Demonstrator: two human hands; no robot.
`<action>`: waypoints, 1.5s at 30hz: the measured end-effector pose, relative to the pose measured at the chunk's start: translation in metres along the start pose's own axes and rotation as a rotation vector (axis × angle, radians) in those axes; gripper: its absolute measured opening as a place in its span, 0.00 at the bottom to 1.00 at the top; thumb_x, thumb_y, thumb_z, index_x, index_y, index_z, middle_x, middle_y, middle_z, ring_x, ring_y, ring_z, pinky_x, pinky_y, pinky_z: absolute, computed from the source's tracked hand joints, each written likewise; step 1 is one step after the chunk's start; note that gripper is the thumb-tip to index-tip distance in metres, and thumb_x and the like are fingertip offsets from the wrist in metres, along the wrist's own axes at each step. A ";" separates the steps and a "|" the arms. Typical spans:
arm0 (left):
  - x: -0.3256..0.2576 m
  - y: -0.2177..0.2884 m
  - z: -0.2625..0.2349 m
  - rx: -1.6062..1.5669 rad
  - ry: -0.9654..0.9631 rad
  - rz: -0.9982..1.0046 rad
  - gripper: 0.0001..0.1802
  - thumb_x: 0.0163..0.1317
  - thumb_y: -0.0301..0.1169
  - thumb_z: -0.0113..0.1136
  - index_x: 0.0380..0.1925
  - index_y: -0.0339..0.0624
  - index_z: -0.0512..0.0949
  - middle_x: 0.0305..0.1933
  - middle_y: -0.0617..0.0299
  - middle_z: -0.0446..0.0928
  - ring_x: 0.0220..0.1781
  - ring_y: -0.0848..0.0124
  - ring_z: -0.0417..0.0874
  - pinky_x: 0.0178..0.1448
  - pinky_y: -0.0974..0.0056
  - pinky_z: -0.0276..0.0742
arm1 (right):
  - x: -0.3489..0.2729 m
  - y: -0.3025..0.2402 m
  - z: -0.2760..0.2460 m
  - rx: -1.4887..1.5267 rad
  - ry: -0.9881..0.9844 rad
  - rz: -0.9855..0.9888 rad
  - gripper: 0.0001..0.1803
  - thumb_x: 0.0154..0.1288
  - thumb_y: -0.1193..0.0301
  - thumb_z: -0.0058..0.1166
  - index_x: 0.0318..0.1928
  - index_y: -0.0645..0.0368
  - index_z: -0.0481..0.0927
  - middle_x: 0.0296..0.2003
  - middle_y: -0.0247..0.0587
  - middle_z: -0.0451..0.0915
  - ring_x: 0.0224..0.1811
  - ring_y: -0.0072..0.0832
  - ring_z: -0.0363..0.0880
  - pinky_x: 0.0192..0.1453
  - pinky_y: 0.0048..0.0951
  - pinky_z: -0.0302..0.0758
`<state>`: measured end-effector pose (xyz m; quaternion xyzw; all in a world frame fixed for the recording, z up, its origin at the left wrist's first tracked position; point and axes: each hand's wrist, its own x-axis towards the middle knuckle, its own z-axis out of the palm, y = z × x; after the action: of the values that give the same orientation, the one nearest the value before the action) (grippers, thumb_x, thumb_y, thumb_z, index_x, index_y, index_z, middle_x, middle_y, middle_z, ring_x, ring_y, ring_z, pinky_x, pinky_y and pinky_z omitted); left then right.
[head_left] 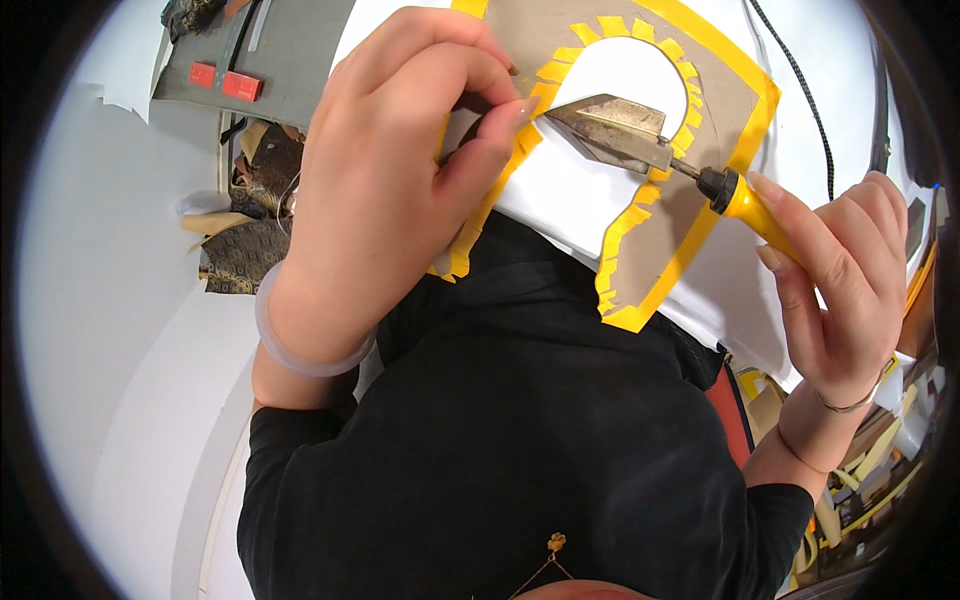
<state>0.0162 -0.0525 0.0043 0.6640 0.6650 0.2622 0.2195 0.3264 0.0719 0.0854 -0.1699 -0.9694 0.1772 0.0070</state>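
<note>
A grey-brown arch-shaped panel [681,208] lies on the white work surface, bordered in yellow. Along its inner curve, the yellow edging [690,100] is cut into short tabs folded onto the panel. My left hand [400,150] is closed, its thumb and finger pinching at the yellow edging on the left side of the opening. In my right hand [840,270] is the yellow handle of a hand tool [610,130] with a broad, pointed metal head. That head lies across the opening, its tip close to my left fingertips. My left hand hides part of the panel's left leg.
A black cord [806,90] runs over the white surface [730,290] at the right. At the upper left is a grey board [300,60] with red blocks [225,82]. Patterned scraps [250,255] sit below it. Mixed strips and offcuts [880,470] crowd the lower right.
</note>
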 end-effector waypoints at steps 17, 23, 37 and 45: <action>0.001 -0.005 -0.001 -0.133 0.004 0.071 0.06 0.73 0.20 0.72 0.47 0.36 0.84 0.59 0.58 0.85 0.54 0.71 0.89 0.59 0.67 0.87 | 0.014 -0.002 -0.003 -0.048 -0.039 -0.052 0.27 0.66 0.79 0.73 0.66 0.62 0.91 0.33 0.35 0.79 0.36 0.32 0.71 0.48 0.40 0.69; -0.011 -0.020 -0.005 -0.206 0.048 0.088 0.11 0.71 0.22 0.76 0.48 0.37 0.83 0.60 0.56 0.84 0.57 0.67 0.89 0.61 0.63 0.87 | 0.024 0.009 -0.005 -0.066 -0.036 -0.097 0.27 0.68 0.82 0.71 0.68 0.62 0.89 0.35 0.37 0.81 0.37 0.34 0.72 0.48 0.39 0.70; -0.016 0.008 0.003 0.065 0.118 0.129 0.11 0.63 0.20 0.81 0.40 0.38 0.85 0.60 0.52 0.84 0.53 0.59 0.90 0.55 0.59 0.87 | 0.006 0.005 -0.019 -0.107 -0.013 0.015 0.28 0.67 0.88 0.70 0.68 0.67 0.89 0.43 0.47 0.87 0.40 0.37 0.76 0.45 0.35 0.72; -0.011 -0.002 -0.009 0.032 0.044 0.103 0.05 0.69 0.20 0.75 0.39 0.35 0.85 0.62 0.57 0.85 0.52 0.66 0.90 0.53 0.64 0.86 | 0.001 -0.003 -0.019 -0.089 -0.037 0.031 0.28 0.66 0.86 0.71 0.67 0.66 0.89 0.40 0.42 0.84 0.39 0.36 0.75 0.46 0.37 0.71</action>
<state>0.0092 -0.0638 0.0093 0.6947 0.6387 0.2771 0.1806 0.3255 0.0758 0.1040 -0.1817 -0.9735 0.1369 -0.0215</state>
